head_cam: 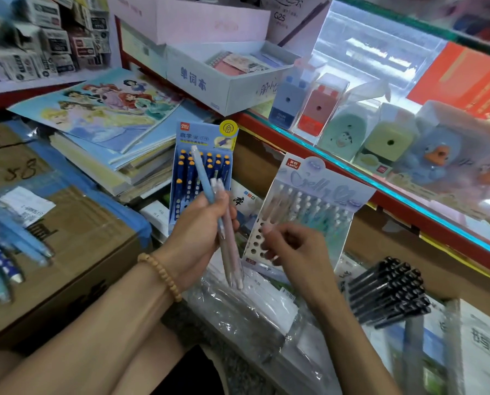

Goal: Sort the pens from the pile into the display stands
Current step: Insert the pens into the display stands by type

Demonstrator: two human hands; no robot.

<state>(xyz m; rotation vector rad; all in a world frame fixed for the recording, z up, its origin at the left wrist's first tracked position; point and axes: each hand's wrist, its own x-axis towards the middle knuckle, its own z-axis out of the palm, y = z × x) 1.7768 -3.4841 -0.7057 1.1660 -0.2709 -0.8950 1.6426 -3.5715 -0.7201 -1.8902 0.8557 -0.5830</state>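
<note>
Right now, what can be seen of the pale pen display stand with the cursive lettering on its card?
The pale lilac-white cardboard pen display stand stands tilted back, right of the blue stand, below the red-edged glass counter. Its header card bears a red brand tag and cursive lettering. The perforated front tray holds rows of pastel pens in its upper holes; the lower left holes are empty. The right hand, fingers curled, is at those empty holes; contact is unclear.

Two bare forearms without sleeves, tan wooden bead bracelet (pixel 159 276) around the left wrist, no rings
</note>
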